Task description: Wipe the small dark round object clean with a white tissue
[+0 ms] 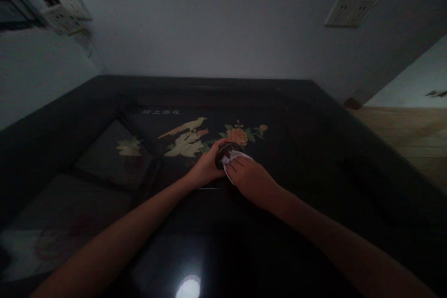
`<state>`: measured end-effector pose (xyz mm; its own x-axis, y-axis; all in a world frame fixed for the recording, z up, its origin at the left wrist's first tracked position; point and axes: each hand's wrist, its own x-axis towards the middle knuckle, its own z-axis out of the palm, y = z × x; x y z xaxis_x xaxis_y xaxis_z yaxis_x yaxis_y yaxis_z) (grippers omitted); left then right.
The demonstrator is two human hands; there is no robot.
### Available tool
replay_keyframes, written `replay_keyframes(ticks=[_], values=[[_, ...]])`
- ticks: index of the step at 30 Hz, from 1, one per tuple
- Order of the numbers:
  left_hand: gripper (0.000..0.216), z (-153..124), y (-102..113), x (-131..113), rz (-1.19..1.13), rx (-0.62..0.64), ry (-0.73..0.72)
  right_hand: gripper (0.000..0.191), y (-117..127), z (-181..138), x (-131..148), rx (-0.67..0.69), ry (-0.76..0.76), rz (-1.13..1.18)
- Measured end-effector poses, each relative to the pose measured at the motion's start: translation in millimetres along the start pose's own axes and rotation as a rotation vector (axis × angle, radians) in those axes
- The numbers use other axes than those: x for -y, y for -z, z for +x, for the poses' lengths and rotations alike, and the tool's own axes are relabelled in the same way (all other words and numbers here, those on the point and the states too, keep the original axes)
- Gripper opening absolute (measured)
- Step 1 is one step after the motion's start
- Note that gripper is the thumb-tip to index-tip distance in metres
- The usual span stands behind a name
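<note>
I see the left hand (208, 164) curled around a small dark object (220, 158) — gripping it over the middle of the glossy black table (300, 177), near the pink flower (237, 136) design. The right hand (252, 180) has its fingers bunched on a white cloth (237, 154), against the object — whether that touches the tabletop, I can't tell.

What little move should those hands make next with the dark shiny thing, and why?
Perhaps the right hand should slide the thin white cloth or tissue along the dark, shiny, rounded object, because it holds that sheet there while the left hand grips the object's side.
</note>
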<state>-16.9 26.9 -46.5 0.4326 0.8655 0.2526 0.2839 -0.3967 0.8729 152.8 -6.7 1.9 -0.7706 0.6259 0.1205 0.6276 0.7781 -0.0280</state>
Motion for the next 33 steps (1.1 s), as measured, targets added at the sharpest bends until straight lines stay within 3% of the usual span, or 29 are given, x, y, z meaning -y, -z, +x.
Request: replay_keyframes(ticks=[5, 10, 12, 14, 19, 23, 28, 33], values=[[0.076, -1.1, 0.7, -2.5, 0.035, 0.013, 0.019, 0.027, 4.5, 0.9, -2.2, 0.035, -0.239, 0.526], [0.076, -0.8, 0.8, -4.1, 0.037, -0.003, -0.001, 0.026, -2.2, 4.1, -3.1, -0.130, -0.416, 1.041], [0.077, -0.7, 1.1, -3.8, 0.034, 0.001, 0.002, 0.026, -3.8, 4.4, -1.8, -0.142, -0.437, 1.020], [0.077, -0.9, 1.7, -3.5, 0.042, 0.002, 0.009, 0.025, -2.7, 3.7, -0.8, -0.088, -0.398, 0.851], [0.077, -1.5, 2.1, -3.8, 0.025, 0.015, 0.003, 0.031, 4.3, 0.1, -3.3, 0.079, -0.044, 0.187], [0.075, -1.2, 0.6, -3.1, 0.026, 0.009, -0.017, 0.032, 4.6, -0.9, -6.1, 0.014, 0.087, -0.095], [0.078, -1.4, -0.1, -1.4, 0.040, 0.009, -0.010, 0.026, 4.8, -1.2, -5.1, 0.024, 0.015, 0.031], [0.078, -1.9, 1.3, -1.8, 0.062, 0.011, -0.008, 0.021, 0.9, 0.0, -2.1, -0.005, -0.261, 0.607]])
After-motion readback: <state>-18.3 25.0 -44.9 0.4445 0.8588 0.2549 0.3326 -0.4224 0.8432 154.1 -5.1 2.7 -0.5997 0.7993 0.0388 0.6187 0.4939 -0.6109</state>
